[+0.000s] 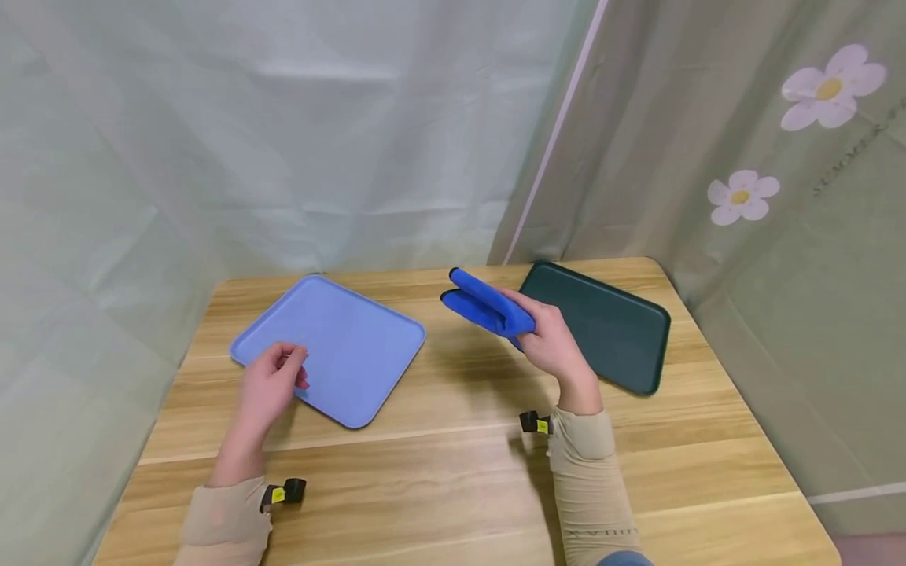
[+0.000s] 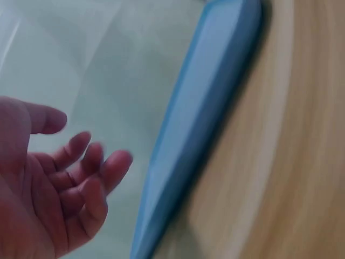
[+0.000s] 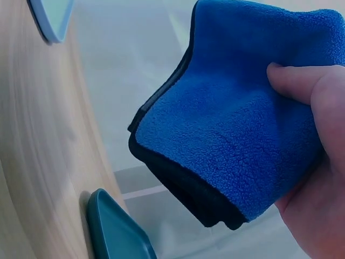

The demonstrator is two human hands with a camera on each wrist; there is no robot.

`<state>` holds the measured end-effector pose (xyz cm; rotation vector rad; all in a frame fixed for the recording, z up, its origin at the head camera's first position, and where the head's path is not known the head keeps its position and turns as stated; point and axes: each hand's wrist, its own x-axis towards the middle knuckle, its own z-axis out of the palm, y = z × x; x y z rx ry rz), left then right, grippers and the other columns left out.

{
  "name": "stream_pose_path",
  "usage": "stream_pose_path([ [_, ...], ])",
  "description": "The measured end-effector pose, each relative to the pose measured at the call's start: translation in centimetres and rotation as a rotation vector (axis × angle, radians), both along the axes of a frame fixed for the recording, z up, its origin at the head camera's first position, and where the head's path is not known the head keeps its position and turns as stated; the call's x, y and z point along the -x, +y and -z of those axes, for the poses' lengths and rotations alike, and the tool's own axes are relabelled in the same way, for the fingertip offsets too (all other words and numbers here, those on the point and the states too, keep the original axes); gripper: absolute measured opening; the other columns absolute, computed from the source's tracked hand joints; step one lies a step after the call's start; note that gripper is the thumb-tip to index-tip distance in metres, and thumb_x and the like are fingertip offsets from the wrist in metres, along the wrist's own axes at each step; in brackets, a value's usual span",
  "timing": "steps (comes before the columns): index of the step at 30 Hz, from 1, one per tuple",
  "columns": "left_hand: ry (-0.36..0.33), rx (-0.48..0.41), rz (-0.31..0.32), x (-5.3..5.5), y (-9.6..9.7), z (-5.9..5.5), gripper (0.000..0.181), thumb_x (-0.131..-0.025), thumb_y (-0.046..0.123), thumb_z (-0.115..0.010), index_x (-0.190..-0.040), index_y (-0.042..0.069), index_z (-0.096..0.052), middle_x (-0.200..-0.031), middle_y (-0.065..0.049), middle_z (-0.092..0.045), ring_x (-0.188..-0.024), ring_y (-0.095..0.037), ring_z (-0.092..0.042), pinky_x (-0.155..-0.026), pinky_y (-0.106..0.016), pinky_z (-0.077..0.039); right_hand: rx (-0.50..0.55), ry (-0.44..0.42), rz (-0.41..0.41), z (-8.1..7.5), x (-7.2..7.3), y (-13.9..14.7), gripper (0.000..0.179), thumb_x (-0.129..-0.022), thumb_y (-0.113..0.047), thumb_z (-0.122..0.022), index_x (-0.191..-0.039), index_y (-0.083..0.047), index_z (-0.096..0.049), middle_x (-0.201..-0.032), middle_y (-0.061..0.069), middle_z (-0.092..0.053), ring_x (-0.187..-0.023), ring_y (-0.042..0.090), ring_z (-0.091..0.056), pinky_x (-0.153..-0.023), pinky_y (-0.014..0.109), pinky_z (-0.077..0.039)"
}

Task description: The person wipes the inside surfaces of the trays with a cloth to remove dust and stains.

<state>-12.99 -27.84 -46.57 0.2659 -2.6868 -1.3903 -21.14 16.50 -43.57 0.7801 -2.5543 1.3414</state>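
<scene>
A folded blue cloth (image 1: 488,305) with dark edging is gripped in my right hand (image 1: 552,338), held up above the table between two trays. In the right wrist view the thumb presses on the fluffy face of the cloth (image 3: 232,113) and the other fingers are hidden behind it. My left hand (image 1: 272,381) holds nothing and hovers at the near left edge of the light blue tray (image 1: 354,346). Its fingers (image 2: 89,162) are loosely curled in the left wrist view, with the thumb apart from them. The dark green tray (image 1: 602,330) lies partly behind my right hand.
Both trays lie on a wood-grain table (image 1: 425,487). A pale curtain (image 1: 354,141) hangs behind and along the sides, with printed white flowers on the right. Small black devices (image 1: 293,491) are strapped at both wrists over beige sleeves.
</scene>
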Motion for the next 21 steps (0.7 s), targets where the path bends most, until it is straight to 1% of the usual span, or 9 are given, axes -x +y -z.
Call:
stream_pose_path([
  [2,-0.062,0.044,-0.041,-0.3,-1.5,0.3,0.048,-0.113,0.040,-0.050,-0.117,-0.006,-0.064,-0.078,-0.013,-0.067,-0.066,-0.021,-0.069,-0.062,-0.026,-0.050,-0.003,0.005,-0.005,0.0,0.0,-0.1,0.075,-0.088,0.018,-0.052,-0.152,-0.018,-0.062,-0.142,0.013,-0.067,-0.115,0.035,-0.066,-0.090,0.050,-0.049],
  [4,-0.124,0.096,-0.061,-0.7,-2.9,0.6,0.052,-0.113,0.044,-0.047,-0.110,-0.005,-0.063,-0.073,-0.012,-0.065,-0.064,-0.025,-0.066,-0.063,-0.030,-0.048,-0.001,0.003,-0.006,0.0,-0.1,-0.2,0.075,-0.087,0.019,-0.052,-0.152,-0.018,-0.062,-0.142,0.013,-0.067,-0.115,0.035,-0.065,-0.089,0.050,-0.049],
  [7,-0.226,0.188,-0.049,-1.0,-4.7,1.0,0.058,-0.113,0.050,-0.042,-0.096,-0.001,-0.061,-0.069,-0.011,-0.064,-0.065,-0.026,-0.061,-0.064,-0.036,-0.045,0.000,-0.001,-0.008,-0.1,-0.1,-0.3,0.077,-0.086,0.019,-0.052,-0.152,-0.019,-0.062,-0.141,0.013,-0.068,-0.113,0.035,-0.065,-0.089,0.049,-0.048],
  [10,-0.306,0.283,-0.020,-1.0,-5.7,1.4,0.062,-0.112,0.055,-0.038,-0.080,0.005,-0.057,-0.068,-0.009,-0.059,-0.066,-0.027,-0.055,-0.063,-0.038,-0.041,-0.003,-0.002,0.001,0.0,-0.1,-0.1,0.079,-0.085,0.019,-0.052,-0.152,-0.021,-0.062,-0.140,0.012,-0.068,-0.112,0.034,-0.065,-0.088,0.049,-0.048],
  [13,-0.359,0.339,0.001,-1.0,-6.3,1.6,0.065,-0.111,0.058,-0.036,-0.071,0.009,-0.053,-0.067,-0.007,-0.055,-0.066,-0.027,-0.052,-0.061,-0.038,-0.039,-0.007,0.003,0.004,0.0,-0.1,0.0,0.078,-0.085,0.019,-0.052,-0.152,-0.020,-0.062,-0.141,0.012,-0.068,-0.113,0.034,-0.065,-0.089,0.049,-0.049],
  [17,-0.405,0.370,0.040,-0.8,-6.4,1.9,0.066,-0.109,0.062,-0.038,-0.068,0.012,-0.050,-0.065,-0.006,-0.052,-0.064,-0.026,-0.051,-0.059,-0.037,-0.038,-0.006,0.008,0.005,0.0,0.0,0.1,0.077,-0.086,0.019,-0.052,-0.152,-0.019,-0.062,-0.142,0.013,-0.067,-0.112,0.035,-0.065,-0.088,0.050,-0.049],
  [20,-0.428,0.400,0.073,-0.4,-6.4,1.9,0.068,-0.108,0.065,-0.038,-0.069,0.011,-0.051,-0.068,-0.009,-0.054,-0.067,-0.027,-0.053,-0.060,-0.039,-0.040,0.000,0.004,0.009,0.0,0.1,0.2,0.076,-0.087,0.018,-0.052,-0.152,-0.020,-0.062,-0.142,0.013,-0.067,-0.111,0.035,-0.065,-0.087,0.049,-0.048],
  [21,-0.425,0.412,0.082,-0.3,-6.4,1.9,0.070,-0.108,0.065,-0.038,-0.072,0.008,-0.056,-0.073,-0.014,-0.058,-0.070,-0.030,-0.056,-0.062,-0.041,-0.044,0.001,0.005,0.012,0.0,0.1,0.2,0.076,-0.087,0.018,-0.052,-0.152,-0.020,-0.062,-0.142,0.013,-0.067,-0.111,0.035,-0.064,-0.087,0.049,-0.048],
])
